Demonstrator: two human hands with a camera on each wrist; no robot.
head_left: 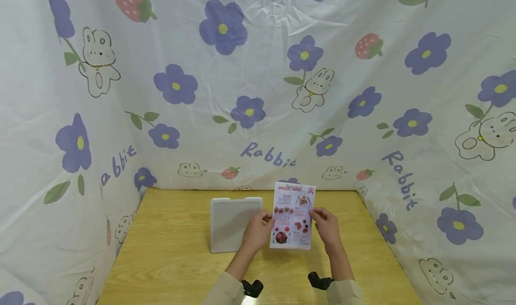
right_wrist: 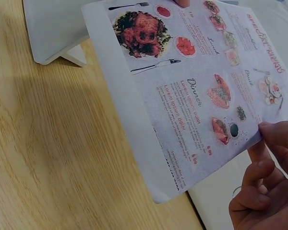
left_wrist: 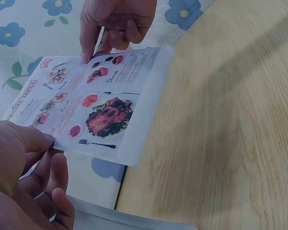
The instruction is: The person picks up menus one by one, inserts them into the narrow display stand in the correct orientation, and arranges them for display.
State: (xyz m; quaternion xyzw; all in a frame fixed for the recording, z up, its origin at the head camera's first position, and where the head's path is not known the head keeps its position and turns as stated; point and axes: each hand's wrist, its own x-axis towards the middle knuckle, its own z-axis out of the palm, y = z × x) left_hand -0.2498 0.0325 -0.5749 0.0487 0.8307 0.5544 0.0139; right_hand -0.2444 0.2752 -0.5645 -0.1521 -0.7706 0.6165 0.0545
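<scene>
A printed menu sheet (head_left: 292, 216) is held up over the table, its food pictures and "Special Menu" heading toward me. My left hand (head_left: 256, 229) pinches its left edge between thumb and fingers. At the opposite edge, my right hand (head_left: 326, 226) pinches it the same way. In the left wrist view the menu (left_wrist: 105, 103) slants between both hands, a blank white strip along its bottom. Just left of it stands a white-framed display board (head_left: 230, 226) with a plain grey face, partly covered by my left hand. The right wrist view shows the board's foot (right_wrist: 76, 54) on the wood.
The wooden table (head_left: 169, 233) ends at a cloth backdrop (head_left: 270, 85) printed with flowers, rabbits and strawberries, which also rises along both sides. Black camera mounts (head_left: 252, 289) sit at my wrists, next to beige sleeves (head_left: 225, 291).
</scene>
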